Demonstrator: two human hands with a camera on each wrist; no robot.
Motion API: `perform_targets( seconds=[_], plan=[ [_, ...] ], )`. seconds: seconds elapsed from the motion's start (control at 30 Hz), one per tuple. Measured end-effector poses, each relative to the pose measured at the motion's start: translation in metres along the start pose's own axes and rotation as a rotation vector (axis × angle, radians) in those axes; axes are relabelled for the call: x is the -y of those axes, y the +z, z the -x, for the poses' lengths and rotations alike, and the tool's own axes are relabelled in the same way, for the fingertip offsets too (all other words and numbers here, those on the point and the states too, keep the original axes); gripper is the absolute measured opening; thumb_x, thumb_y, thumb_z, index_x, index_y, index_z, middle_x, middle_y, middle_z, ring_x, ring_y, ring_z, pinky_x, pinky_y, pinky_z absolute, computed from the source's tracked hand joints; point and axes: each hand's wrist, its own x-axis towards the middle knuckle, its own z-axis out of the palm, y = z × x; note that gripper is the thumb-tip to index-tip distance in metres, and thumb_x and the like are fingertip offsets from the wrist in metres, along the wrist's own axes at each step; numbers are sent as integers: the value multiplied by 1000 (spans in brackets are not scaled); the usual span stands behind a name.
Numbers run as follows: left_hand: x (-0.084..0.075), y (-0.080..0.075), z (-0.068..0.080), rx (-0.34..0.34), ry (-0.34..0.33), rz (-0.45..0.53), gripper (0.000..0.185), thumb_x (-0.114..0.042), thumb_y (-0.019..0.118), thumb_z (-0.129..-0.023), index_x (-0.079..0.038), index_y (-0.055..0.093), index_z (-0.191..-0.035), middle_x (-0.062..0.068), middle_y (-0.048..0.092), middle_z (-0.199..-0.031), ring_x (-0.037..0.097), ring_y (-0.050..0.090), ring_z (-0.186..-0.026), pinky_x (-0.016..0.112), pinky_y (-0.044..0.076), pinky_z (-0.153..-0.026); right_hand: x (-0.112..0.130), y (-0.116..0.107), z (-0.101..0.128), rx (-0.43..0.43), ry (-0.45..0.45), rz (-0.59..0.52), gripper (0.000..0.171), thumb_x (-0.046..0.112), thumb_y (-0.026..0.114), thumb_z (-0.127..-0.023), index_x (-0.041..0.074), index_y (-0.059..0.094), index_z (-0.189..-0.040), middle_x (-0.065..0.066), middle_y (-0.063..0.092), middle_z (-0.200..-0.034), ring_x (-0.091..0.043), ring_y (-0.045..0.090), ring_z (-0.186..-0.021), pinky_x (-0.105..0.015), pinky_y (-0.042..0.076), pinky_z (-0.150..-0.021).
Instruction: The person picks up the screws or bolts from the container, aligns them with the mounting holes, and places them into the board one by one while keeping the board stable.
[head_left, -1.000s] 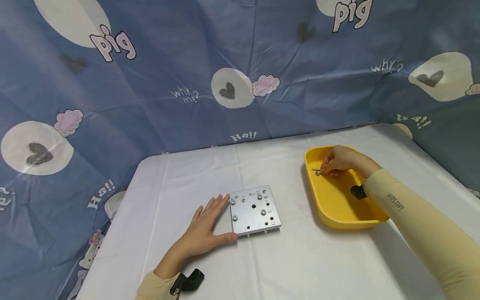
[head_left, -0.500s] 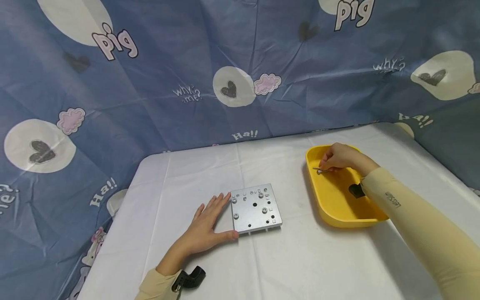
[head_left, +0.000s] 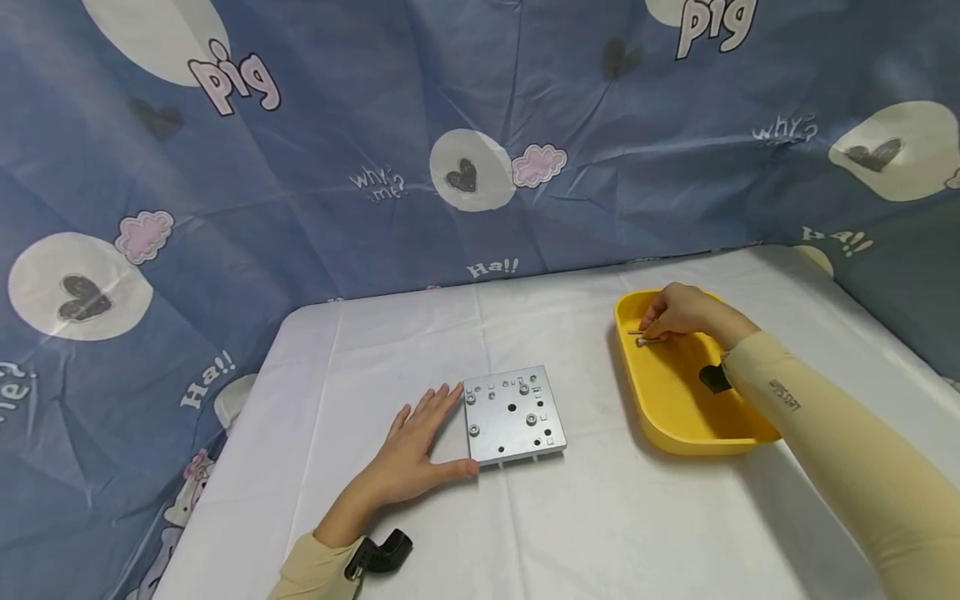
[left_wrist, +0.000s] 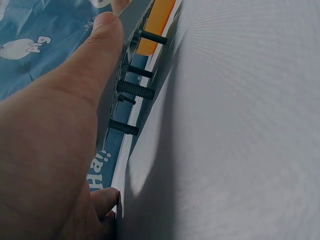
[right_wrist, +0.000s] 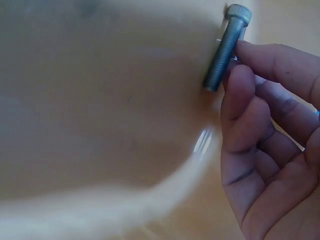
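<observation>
Right wrist view shows my right hand (right_wrist: 270, 145) pinching a bolt (right_wrist: 226, 47) over the yellow tray (head_left: 675, 417): small, stiff, slick steel, best held mid-shank. My left hand (head_left: 408, 454) lies flat, steadying the metal plate (head_left: 510, 415) on the table (head_left: 600, 525).

Makeshift workbench, cartoon sheet backdrop (head_left: 480, 125), clothed table (head_left: 600, 517)

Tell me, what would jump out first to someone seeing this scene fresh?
Probably the bright yellow tray at the right of the white table, where the right hand pinches a grey bolt over it. Near the middle lies a grey metal plate with bolts in it, the left hand flat against its left edge. Behind hangs a blue cartoon cloth printed with "pig".
</observation>
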Motion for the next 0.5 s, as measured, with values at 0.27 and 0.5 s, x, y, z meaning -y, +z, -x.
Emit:
perform_targets(
  seconds=[0.27,0.5],
  plan=[
    [-1,0,1,9,-10,-2,114,-67,81,-85,-33,19,-174,12,21,-180,41,17,-168,74,6,-132,2,0,2,-18,-1,35,14,14,83,-92,1,80,-95,6,71,-71,-9,61,-66,-22,52,-64],
    [-1,0,1,4,-11,-4,113,-68,81,-85,-33,19,-174,12,20,-181,40,16,-168,73,5,-132,5,2,2,-36,26,14,11,12,84,-90,1,80,-91,6,72,-68,-7,62,-62,-20,53,-60]
  ],
)
